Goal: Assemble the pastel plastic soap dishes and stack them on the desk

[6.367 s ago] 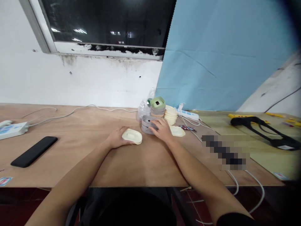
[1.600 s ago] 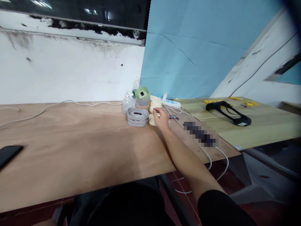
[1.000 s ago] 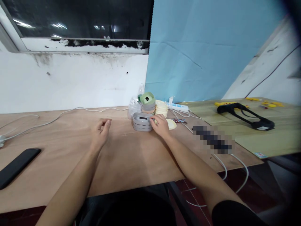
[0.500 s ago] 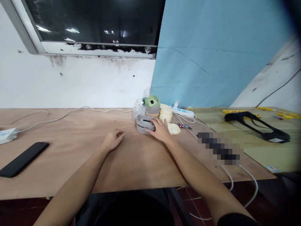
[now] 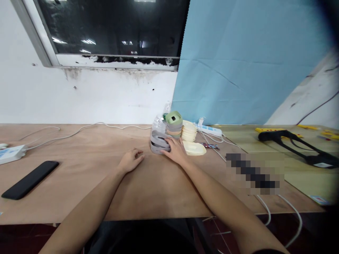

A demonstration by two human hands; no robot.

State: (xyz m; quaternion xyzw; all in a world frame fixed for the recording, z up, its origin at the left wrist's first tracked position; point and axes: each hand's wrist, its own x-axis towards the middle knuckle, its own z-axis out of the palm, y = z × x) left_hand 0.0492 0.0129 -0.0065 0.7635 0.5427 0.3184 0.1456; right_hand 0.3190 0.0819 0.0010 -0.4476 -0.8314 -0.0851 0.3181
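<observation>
My right hand point(image 5: 176, 150) grips the right end of a grey oval plastic piece point(image 5: 159, 138), thumb in front and fingers over its edge. This piece is tilted on a short stack of similar grey pieces point(image 5: 158, 151); motion blurs it. My left hand point(image 5: 131, 159) rests on the wooden table left of the stack, fingers loosely curled and apart from the thumb, with nothing in it. Right of my right hand lies a cream oval piece point(image 5: 197, 148). Behind stand a stack of cream pieces point(image 5: 189, 132) and a pile topped by a green square piece point(image 5: 174, 118).
Clear plastic wrap point(image 5: 158, 123) stands behind the grey stack. A white power strip point(image 5: 209, 131) with cables lies at the back. A black phone-like slab point(image 5: 30, 180) is on the left, a white socket block point(image 5: 12, 154) behind it. A black frame point(image 5: 293, 143) lies far right.
The top grey piece, level before, now slants with its left end raised. My right hand has shifted slightly left with it. The left hand stays on the table. The camera view has shifted a little.
</observation>
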